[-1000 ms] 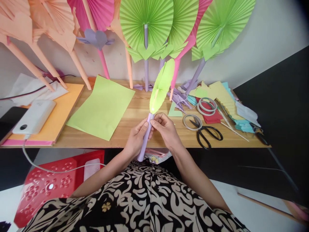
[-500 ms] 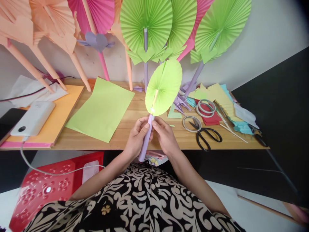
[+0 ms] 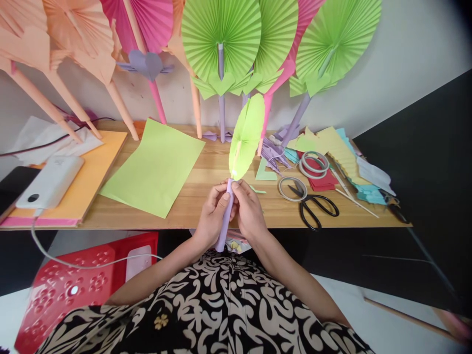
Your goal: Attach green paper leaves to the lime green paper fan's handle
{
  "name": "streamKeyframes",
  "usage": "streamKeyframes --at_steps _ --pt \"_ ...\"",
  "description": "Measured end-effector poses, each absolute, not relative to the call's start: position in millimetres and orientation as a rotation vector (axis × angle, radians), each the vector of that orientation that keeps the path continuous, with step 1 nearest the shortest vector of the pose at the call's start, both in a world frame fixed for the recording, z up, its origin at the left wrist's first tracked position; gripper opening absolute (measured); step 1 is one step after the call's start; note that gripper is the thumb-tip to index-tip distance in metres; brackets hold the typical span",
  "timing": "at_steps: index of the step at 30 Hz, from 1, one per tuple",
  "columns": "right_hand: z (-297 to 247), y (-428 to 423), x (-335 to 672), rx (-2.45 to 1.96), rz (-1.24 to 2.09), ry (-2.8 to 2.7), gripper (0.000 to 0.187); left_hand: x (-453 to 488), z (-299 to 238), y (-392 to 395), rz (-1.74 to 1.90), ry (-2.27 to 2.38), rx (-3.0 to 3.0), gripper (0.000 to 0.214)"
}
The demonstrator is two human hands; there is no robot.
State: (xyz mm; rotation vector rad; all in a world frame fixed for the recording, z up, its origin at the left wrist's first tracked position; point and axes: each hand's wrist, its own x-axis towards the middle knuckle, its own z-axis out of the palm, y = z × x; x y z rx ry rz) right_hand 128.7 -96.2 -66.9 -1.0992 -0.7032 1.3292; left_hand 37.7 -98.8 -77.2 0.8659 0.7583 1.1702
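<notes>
Both hands grasp the lilac handle [image 3: 224,216] of a green fan [image 3: 246,137], left hand [image 3: 212,216] and right hand [image 3: 250,214] side by side. The handle runs nearly upright, fan head tipped up and away over the table [image 3: 206,172], seen almost edge-on.

Bright soft daylight, no harsh shadows, sharp in the middle, edges bent and dark at corners.

Head camera, facing forward-down, close over left hand [image 3: 212,216], right hand [image 3: 251,215] (table [image 3: 214,172] beyond)
</notes>
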Motion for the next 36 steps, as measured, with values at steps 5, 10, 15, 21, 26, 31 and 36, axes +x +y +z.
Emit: streamKeyframes --at_steps 5,10,15,21,26,31,36 --pt "-69 -98 130 -1.083 1.357 -0.773 0.023 36 -76 -98 1.182 0.755 0.871 0.035" --pt "-69 -98 128 -1.143 1.328 -0.752 0.030 36 -76 -100 1.179 0.778 0.892 0.035" --pt "-69 -97 126 -1.169 1.298 -0.709 0.036 36 -79 -102 1.173 0.752 0.921 0.034" --pt "-66 -98 127 -1.114 1.325 -0.721 0.028 36 -78 -100 1.197 0.705 0.909 0.031" --pt "-65 -101 128 -1.101 1.345 -0.776 0.029 35 -73 -99 1.215 0.729 0.905 0.031" --pt "-70 -102 141 -1.030 1.406 -0.897 0.038 29 -76 -94 1.223 0.736 0.912 0.028" --pt "-73 -105 158 -1.238 0.906 -1.157 0.029 23 -81 -87 1.249 0.702 0.902 0.026"
